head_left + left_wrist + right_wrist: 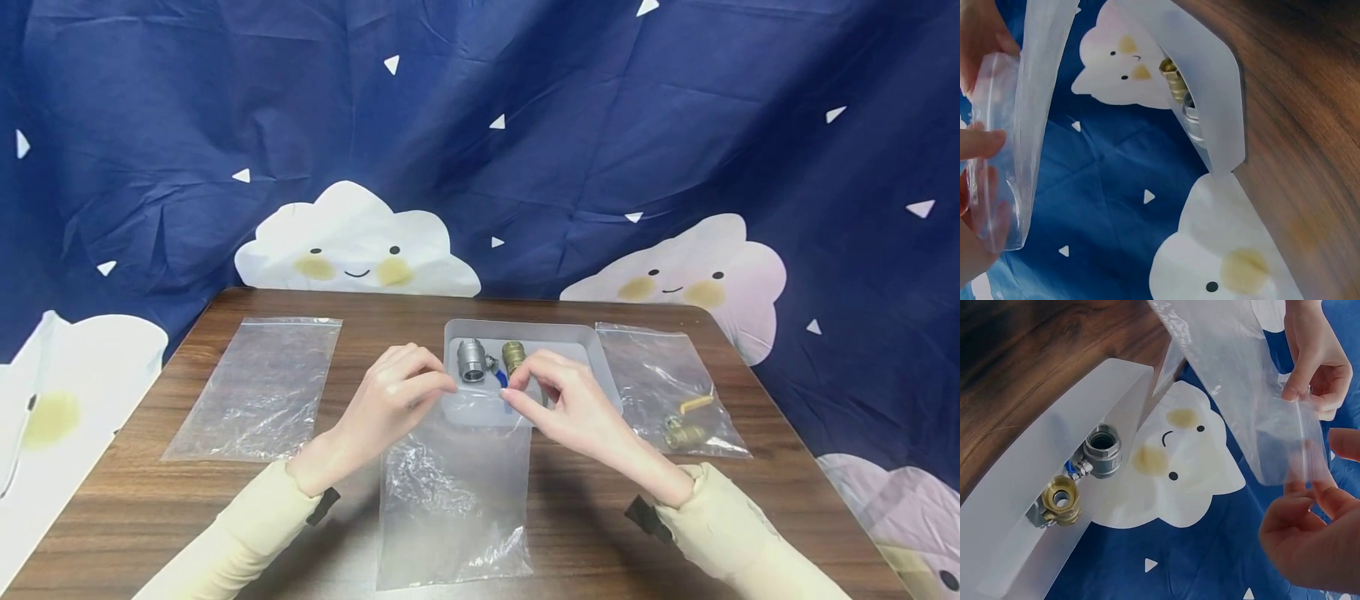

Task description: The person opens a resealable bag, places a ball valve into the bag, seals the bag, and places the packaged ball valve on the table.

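Observation:
Both hands are at the top edge of a clear zip bag (457,492), which hangs down toward the near side of the table. My left hand (397,392) pinches the left end of its zip strip. The right end is held by my right hand (570,404), with some fingers showing through the plastic in the right wrist view. No contents show inside this bag. Just beyond, in a pale plastic tray (607,375), are a silver ball valve (471,362) with a blue lever and a brass ball valve (1061,499), partly hidden by the right hand in the head view.
A flat clear zip bag (262,383) lies on the left of the wooden table (345,500). Another zip bag (645,367) on the right has a brass ball valve (684,435) with a yellow lever in it. Behind the table hangs a blue cloth (525,167).

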### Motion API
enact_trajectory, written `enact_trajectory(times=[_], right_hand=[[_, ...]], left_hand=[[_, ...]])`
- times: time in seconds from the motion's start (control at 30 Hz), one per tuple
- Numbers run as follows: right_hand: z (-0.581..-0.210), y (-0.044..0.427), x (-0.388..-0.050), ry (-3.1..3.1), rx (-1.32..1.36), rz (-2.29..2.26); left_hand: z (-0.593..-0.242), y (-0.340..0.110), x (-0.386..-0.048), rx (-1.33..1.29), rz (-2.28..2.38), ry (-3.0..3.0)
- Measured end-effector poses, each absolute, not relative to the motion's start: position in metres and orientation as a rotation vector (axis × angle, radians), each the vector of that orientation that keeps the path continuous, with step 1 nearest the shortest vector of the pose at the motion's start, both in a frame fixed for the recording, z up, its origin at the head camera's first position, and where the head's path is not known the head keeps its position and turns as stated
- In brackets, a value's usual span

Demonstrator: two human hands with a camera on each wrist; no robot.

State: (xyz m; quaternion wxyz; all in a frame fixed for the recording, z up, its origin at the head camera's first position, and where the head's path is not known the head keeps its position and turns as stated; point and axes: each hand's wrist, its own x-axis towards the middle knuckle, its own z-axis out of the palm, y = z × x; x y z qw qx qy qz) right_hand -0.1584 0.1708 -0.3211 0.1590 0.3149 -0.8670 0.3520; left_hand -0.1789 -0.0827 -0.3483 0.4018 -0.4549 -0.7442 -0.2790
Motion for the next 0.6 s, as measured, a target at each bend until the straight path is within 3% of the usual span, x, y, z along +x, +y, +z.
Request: enact_trajectory(times=[0.6], right_hand=[[-0.317, 0.151, -0.164, -2.427, 1.123, 0.832]], left_hand=[[-0.352, -0.073, -0.174, -1.214, -0.634, -1.882]])
